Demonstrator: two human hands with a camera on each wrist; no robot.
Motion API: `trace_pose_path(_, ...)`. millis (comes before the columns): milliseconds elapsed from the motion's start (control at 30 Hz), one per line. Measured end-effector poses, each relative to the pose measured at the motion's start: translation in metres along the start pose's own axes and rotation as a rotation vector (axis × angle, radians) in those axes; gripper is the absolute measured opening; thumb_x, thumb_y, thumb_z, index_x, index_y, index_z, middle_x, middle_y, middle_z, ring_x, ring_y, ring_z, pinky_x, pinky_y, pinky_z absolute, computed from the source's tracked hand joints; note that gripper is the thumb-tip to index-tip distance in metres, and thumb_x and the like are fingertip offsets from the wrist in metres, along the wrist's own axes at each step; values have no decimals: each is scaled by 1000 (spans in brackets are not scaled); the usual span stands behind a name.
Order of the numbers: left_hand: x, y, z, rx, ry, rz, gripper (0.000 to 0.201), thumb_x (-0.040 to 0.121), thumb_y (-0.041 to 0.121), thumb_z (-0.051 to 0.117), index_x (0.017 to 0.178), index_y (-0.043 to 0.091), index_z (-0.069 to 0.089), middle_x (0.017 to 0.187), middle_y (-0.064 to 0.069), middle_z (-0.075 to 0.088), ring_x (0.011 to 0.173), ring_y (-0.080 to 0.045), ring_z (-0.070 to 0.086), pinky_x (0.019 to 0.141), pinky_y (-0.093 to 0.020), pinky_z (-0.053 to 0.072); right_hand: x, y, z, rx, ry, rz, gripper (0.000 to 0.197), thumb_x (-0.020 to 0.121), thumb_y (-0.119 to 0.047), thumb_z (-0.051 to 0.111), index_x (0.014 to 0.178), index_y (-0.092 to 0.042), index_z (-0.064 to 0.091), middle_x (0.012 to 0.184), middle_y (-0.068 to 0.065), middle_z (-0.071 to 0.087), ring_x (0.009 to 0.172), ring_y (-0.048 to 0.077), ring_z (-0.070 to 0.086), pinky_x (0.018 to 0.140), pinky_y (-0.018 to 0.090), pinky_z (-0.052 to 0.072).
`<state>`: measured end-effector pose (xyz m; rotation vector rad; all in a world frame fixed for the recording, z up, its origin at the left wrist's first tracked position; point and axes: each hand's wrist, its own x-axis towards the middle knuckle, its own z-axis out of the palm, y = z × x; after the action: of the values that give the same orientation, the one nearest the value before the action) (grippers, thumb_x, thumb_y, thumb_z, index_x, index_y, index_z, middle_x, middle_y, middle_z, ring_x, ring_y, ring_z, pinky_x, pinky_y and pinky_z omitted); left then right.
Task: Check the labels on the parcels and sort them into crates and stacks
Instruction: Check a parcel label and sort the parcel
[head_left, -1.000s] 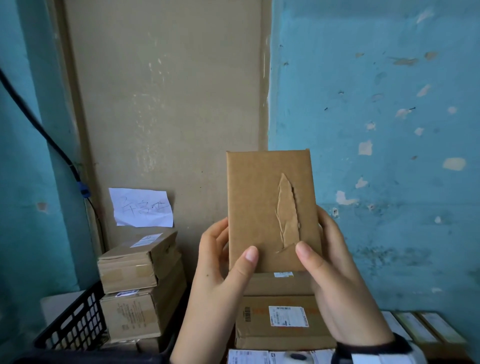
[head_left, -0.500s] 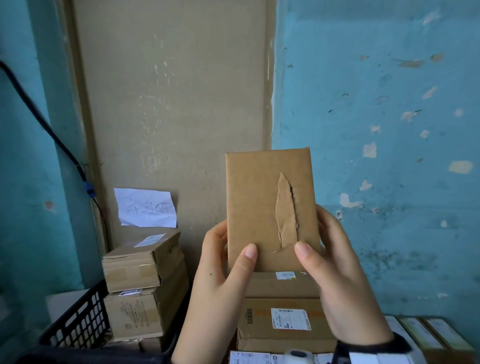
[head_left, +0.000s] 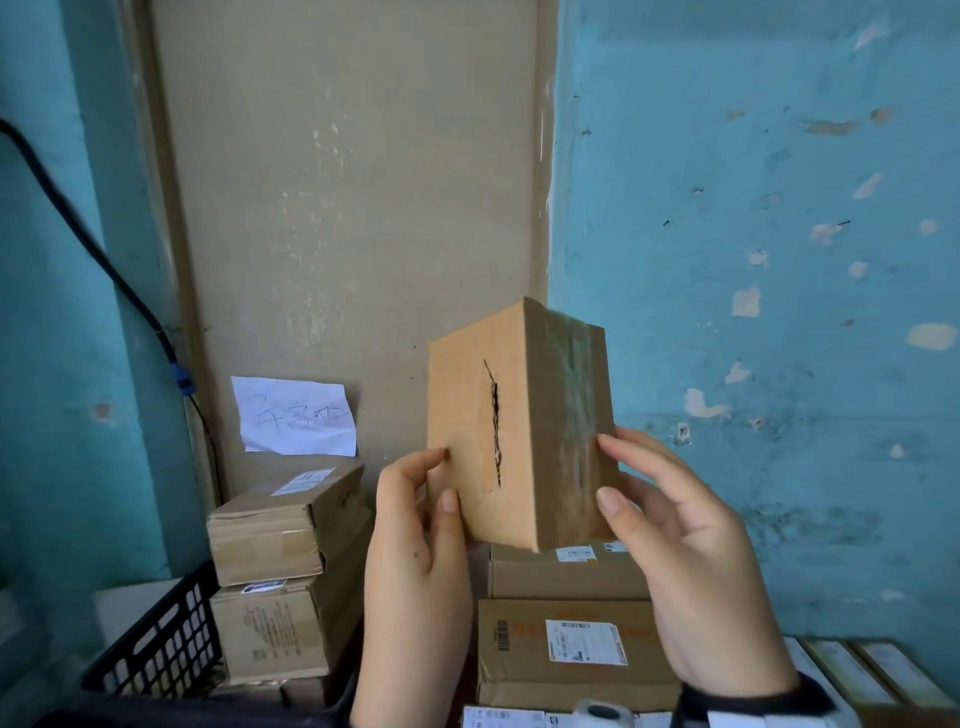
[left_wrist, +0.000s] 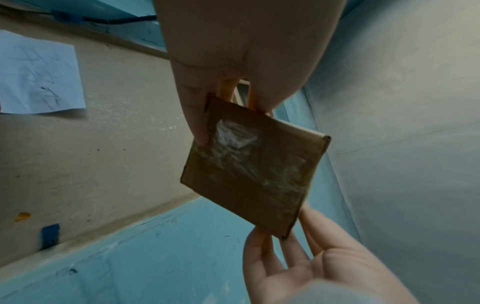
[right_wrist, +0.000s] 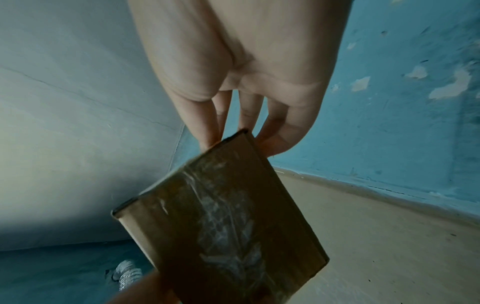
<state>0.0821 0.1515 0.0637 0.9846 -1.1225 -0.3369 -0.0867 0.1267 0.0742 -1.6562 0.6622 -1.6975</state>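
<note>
I hold a small brown cardboard parcel (head_left: 511, 426) upright in front of me, one vertical edge turned toward me. Its left face has a long torn slit; its right face is covered in clear tape. My left hand (head_left: 415, 530) pinches the lower left edge between thumb and fingers. My right hand (head_left: 670, 530) grips the taped right side, thumb in front, fingers behind. No label shows on the faces I see. The left wrist view shows the parcel's (left_wrist: 253, 174) taped end from below; the right wrist view shows the parcel (right_wrist: 223, 226) taped side.
A black crate (head_left: 156, 644) at lower left holds stacked labelled boxes (head_left: 280, 571). A stack of labelled boxes (head_left: 571, 639) stands under my hands. Flat parcels (head_left: 862, 675) lie at lower right. A handwritten paper note (head_left: 296, 415) hangs on the beige wall.
I have turned the parcel about its upright axis: the torn face swung left and the taped side face came into view. My right thumb shifted onto the taped side.
</note>
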Motion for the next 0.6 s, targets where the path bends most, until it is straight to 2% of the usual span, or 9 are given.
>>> trace_pose_path(67, -3, 3, -1, -25, -41, -27, 20, 89, 48, 58, 106, 56, 51, 110, 27, 61, 107, 1, 60, 94, -48, 52, 1, 1, 1, 1, 10, -4, 46, 84, -8, 66, 95, -52, 72, 122, -31, 60, 113, 2, 61, 83, 10, 49)
trace_pose_path(133, -4, 2, -3, -68, -133, -72, 59, 65, 80, 59, 114, 48, 48, 119, 21, 59, 115, 2, 57, 99, -36, 50, 1, 2, 2, -36, 14, -21, 46, 84, -7, 67, 95, -52, 71, 122, -31, 59, 113, 1, 60, 82, 7, 48)
trace_pose_path(200, -5, 5, -4, -88, -237, -118, 96, 43, 95, 58, 120, 40, 43, 127, 21, 55, 116, 11, 54, 92, -15, 48, 1, 3, 4, -88, 27, -45, 43, 83, -14, 70, 98, -54, 68, 123, -29, 58, 114, 1, 59, 82, 12, 50)
trace_pose_path(233, -6, 9, -4, -100, -284, -137, 105, 39, 97, 58, 123, 37, 40, 128, 22, 54, 115, 16, 53, 86, -8, 46, 0, 2, 6, -107, 30, -46, 38, 81, -23, 74, 101, -54, 66, 122, -26, 60, 113, 4, 59, 84, 20, 53)
trace_pose_path(300, -5, 11, -6, -124, -334, -166, 108, 37, 92, 64, 125, 34, 38, 124, 24, 55, 110, 19, 54, 80, -4, 46, 1, 1, 9, -137, 27, -40, 43, 73, -44, 79, 111, -53, 60, 120, -17, 63, 108, 8, 61, 85, 32, 55)
trace_pose_path(367, -5, 11, -6, -169, -343, -202, 98, 40, 80, 73, 122, 37, 40, 122, 21, 59, 108, 14, 58, 81, -10, 50, 2, 1, 12, -118, -7, -58, 55, 66, -50, 70, 119, -53, 54, 123, -19, 60, 109, 6, 60, 83, 27, 56)
trace_pose_path(433, -5, 11, -6, -251, -325, -232, 99, 40, 76, 78, 124, 37, 42, 126, 17, 61, 114, 3, 60, 90, -24, 53, 2, 0, 15, -88, -69, -60, 63, 69, -50, 65, 129, -48, 48, 128, -22, 57, 114, 3, 58, 84, 20, 54)
trace_pose_path(500, -4, 10, -4, -302, -308, -236, 97, 44, 70, 81, 127, 36, 42, 132, 15, 60, 122, -7, 58, 101, -38, 50, 1, 0, 18, -22, -140, -32, 66, 73, -50, 61, 136, -38, 45, 132, -17, 58, 120, 4, 57, 89, 17, 50)
trace_pose_path(600, -4, 11, -3, -327, -315, -218, 86, 55, 56, 76, 131, 36, 41, 136, 11, 57, 127, -13, 56, 106, -44, 46, 0, 1, 19, 123, -200, 11, 68, 75, -47, 61, 139, -32, 44, 133, -11, 60, 122, 8, 58, 91, 16, 49)
